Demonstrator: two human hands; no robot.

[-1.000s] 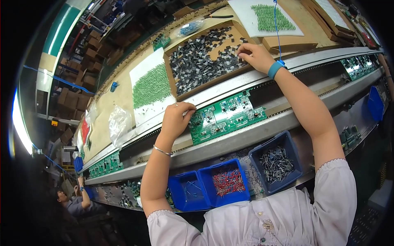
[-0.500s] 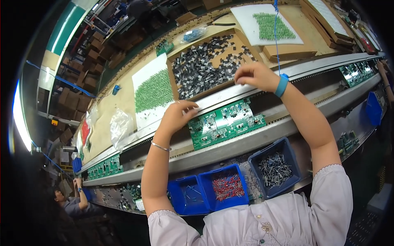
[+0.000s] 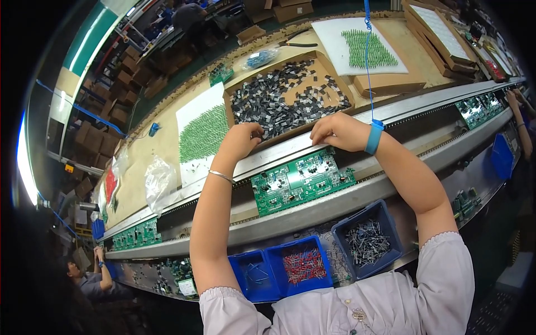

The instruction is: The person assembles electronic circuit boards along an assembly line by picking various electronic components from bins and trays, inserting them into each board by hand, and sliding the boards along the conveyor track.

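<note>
Cardboard tray (image 3: 329, 92) of small dark grey components (image 3: 268, 103) sits on the far side of the conveyor rail (image 3: 424, 103), tilted, its near edge just beyond the rail. Both hands are at that near edge.

Left hand (image 3: 241, 139): fingers curled, tips among the dark components at the tray's lower left part. Whether a piece is pinched cannot be told. A thin bracelet (image 3: 220, 176) sits on the wrist.

Right hand (image 3: 339, 131): fingers bent down and close together at the tray's near right edge, knuckles up; anything held is hidden under the hand. A blue wrist strap (image 3: 373, 137) circles the wrist, with a blue coiled cord (image 3: 367, 50) running up and away from it.

Directly below the hands, between the two rails, lies a green circuit board (image 3: 301, 181), partly populated. More green boards ride the line: one to the far left (image 3: 137, 234), one to the far right (image 3: 480, 109).

Nearest the person: three blue bins, holding blue-toned parts (image 3: 254, 274), red parts (image 3: 301, 265) and grey leaded parts (image 3: 365, 241).

Beyond the tray, white sheets hold rows of green parts, left (image 3: 204, 131) and right (image 3: 368, 50). A clear plastic bag (image 3: 158, 178) lies at the left.

Another person's hand (image 3: 99, 254) works at the far-left end of the line.
</note>
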